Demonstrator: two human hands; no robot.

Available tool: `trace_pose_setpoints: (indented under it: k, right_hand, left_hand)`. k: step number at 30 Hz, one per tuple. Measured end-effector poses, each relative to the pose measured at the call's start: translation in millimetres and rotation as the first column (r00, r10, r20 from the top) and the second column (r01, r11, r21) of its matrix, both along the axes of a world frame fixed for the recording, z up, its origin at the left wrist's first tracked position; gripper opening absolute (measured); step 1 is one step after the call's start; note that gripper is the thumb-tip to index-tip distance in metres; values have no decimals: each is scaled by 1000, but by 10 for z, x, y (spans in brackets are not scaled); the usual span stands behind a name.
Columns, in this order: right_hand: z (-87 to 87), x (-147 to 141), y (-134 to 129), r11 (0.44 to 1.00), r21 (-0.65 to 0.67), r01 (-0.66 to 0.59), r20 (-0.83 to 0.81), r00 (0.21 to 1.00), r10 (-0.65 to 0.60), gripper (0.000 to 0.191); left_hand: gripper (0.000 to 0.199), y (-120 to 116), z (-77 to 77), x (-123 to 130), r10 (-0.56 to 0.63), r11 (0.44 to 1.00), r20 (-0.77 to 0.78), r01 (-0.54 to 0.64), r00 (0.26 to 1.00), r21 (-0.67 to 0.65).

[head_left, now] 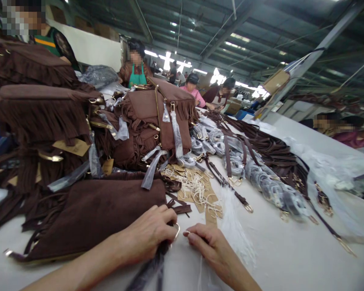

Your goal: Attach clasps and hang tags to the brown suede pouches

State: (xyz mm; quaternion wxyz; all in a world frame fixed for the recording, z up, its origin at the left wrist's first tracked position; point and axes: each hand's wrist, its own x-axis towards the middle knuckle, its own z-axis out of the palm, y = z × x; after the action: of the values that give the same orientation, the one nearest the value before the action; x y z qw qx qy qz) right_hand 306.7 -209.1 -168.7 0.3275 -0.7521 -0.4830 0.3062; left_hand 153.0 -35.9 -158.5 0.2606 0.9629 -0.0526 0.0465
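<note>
My left hand (154, 232) is closed round the end of a dark strap (150, 270) with a plastic cover, and its gold clasp (177, 232) sticks out by the fingers. Just right of the clasp, my right hand (210, 248) pinches the end of a thin white string between thumb and forefinger; the string hangs down below the hand. A brown suede bag (109, 210) lies flat on the table behind my left forearm. Beyond both hands, brown paper tags (212, 198) lie under a tangle of white strings (194, 186).
Fringed brown bags (45, 111) are piled at the left and centre back. Wrapped straps (269, 188) and loose dark straps (261, 141) cover the right side of the white table (276, 250). White threads (235, 230) lie nearer. People work behind.
</note>
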Motion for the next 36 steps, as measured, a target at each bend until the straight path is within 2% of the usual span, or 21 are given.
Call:
trace_pose_setpoints:
  k: [2,4,8,12,17,22,25,32,34,36]
  right_hand:
    - [2,-40,-5,1000,-11,-3,-14,1000,3,35]
    - [21,-83,2,1000,-11,-2,-23,1000,1,33]
    - [41,-144,19,1000,13,-1,-29,1000,2,31]
    - [-2,-169,41,998,46,42,-49,998,-40,31]
    - [-45,-215,107,988,97,123,10,992,-124,34]
    - [-84,-272,169,983,112,147,105,982,-159,33]
    - [-115,-261,187,976,147,161,90,980,-175,33]
    - [-130,-172,229,963,168,209,0,977,-212,35]
    - [-128,-195,248,967,151,204,-3,979,-206,34]
    - [-134,-248,269,969,154,192,25,980,-198,33]
  left_hand:
    - [24,22,-78,-23,37,992,65,-28,997,-123]
    - [28,48,-135,-44,85,959,115,-50,990,-278]
    - [31,102,-148,-63,194,824,101,-106,976,-556]
    - [15,161,-116,-57,226,697,19,-148,974,-702]
    - [8,200,-152,-57,236,620,-75,-209,969,-757]
    - [6,286,-231,-47,212,596,-77,-191,974,-780]
    - [13,359,-284,-23,185,577,-69,-165,980,-800]
    - [18,374,-326,9,164,462,-135,-197,977,-865]
    - [17,367,-320,9,171,467,-131,-198,976,-862]
    - [16,366,-310,10,180,504,-121,-197,976,-841]
